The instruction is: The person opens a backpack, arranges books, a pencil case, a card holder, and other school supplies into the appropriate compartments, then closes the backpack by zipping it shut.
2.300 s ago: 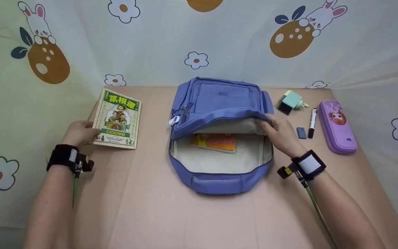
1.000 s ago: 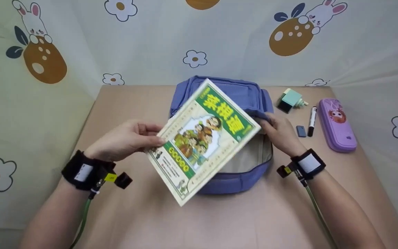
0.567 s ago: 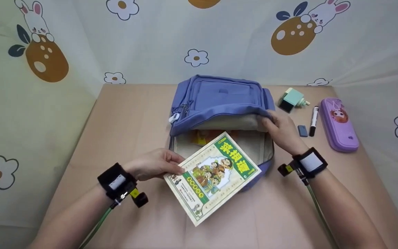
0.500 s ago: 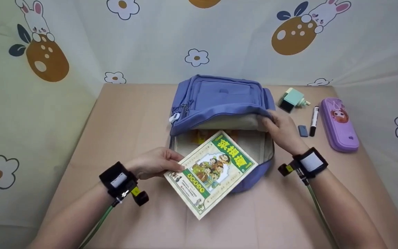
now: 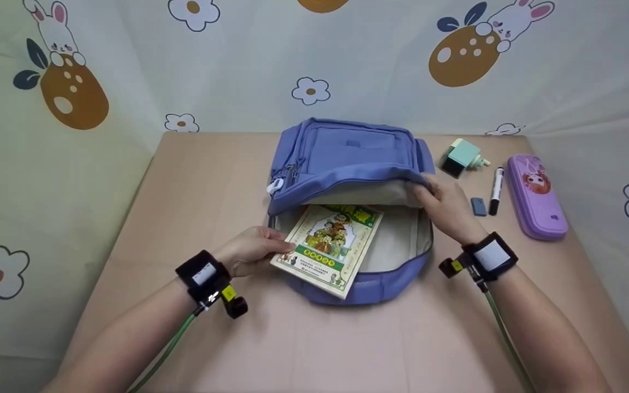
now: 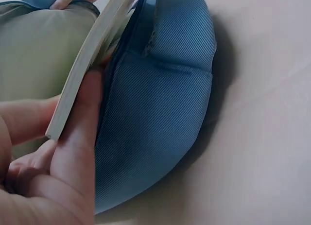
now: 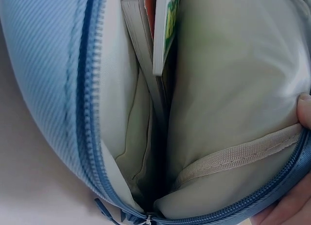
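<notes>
A blue backpack [image 5: 347, 158] lies in the middle of the table with its main compartment unzipped. My left hand [image 5: 251, 254] pinches the near left corner of a green-covered book [image 5: 332, 243], whose far end is inside the opening. In the left wrist view the book [image 6: 85, 64] shows edge-on beside the backpack [image 6: 160, 113], pinched between my thumb and fingers. My right hand [image 5: 443, 204] grips the upper flap at the right and holds it up. The right wrist view shows the beige lining [image 7: 233, 79] and the book's edge [image 7: 165, 35] next to another book deeper in.
At the back right lie a mint-green pencil sharpener [image 5: 459, 157], a black marker [image 5: 494, 191], a small grey eraser [image 5: 477, 207] and a purple pencil case [image 5: 535, 196]. A patterned cloth hangs behind and beside the tan table [image 5: 194, 180].
My left hand took the green book from the table's left, carried it over the backpack and slid its far end into the open compartment. My right hand kept holding the flap.
</notes>
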{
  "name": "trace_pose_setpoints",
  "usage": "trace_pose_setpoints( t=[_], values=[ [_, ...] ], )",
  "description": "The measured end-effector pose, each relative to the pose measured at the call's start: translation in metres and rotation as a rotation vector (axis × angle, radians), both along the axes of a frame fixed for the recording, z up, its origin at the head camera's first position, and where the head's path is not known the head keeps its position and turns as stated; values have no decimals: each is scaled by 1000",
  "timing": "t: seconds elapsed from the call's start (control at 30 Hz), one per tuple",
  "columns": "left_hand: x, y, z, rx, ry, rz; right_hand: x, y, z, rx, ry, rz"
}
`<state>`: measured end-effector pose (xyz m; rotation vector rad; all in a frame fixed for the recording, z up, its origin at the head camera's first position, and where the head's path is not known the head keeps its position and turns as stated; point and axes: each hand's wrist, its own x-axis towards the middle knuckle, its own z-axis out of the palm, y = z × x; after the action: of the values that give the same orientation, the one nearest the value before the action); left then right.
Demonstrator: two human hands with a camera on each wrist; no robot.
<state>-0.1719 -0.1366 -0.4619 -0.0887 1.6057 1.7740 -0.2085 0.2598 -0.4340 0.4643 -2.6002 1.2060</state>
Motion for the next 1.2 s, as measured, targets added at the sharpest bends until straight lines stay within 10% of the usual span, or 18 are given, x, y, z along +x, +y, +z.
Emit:
trace_pose_setpoints(
  t=[0.33,0.93,1.2],
  values=[
    [-4,13,-8,135,-113,138,0,-1,-1,1,-31,7],
    [2,-1,13,91,-169,-30,0,0,-3,-11,-28,12],
    [-7,21,2,209,-205,148,1,2,-3,-7,-44,-4]
  ],
)
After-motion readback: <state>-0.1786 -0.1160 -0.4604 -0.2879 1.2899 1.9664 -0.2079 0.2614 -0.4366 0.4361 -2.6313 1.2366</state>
